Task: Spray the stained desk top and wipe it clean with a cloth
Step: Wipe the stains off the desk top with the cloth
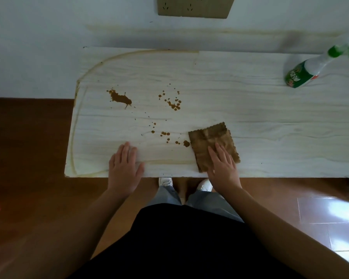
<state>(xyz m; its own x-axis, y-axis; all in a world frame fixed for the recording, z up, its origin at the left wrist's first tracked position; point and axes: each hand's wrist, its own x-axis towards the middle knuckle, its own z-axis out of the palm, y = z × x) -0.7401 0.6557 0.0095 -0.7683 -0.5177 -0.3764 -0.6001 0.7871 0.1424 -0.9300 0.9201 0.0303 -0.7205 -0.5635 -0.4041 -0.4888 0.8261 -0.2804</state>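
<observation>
The desk top (250,109) is not yet clean, and most of the task looks to be ahead. Its pale wood-grain surface carries brown stains across the left half. The biggest is a blot (120,98) at far left, then a cluster of drops (173,103) to its right, then a scatter of small drops (165,133) nearer in. The last of these lies just beside the cloth's left edge. None looks smeared or wiped, and I cannot tell whether any spray has gone down, since no wet sheen shows.

The spray bottle (302,72), green and white, sits at the far right of the desk, well apart from both hands, its head blurred. The brown cloth (210,139) lies flat near the front edge, right of the stains. The right hand (223,168) presses on its near part, fingers straight and only slightly spread, gripping nothing. The left hand (124,168) rests flat on bare desk at the near edge, fingers straight and close together.

I judge wiping is about to start, from right to left.

A dark wooden floor (28,137) runs left of and below the desk, with pale tiles (320,210) at near right. A white wall (48,47) stands behind, bearing a socket plate (195,7). A yellowish line (85,77) loops round the desk's left end
</observation>
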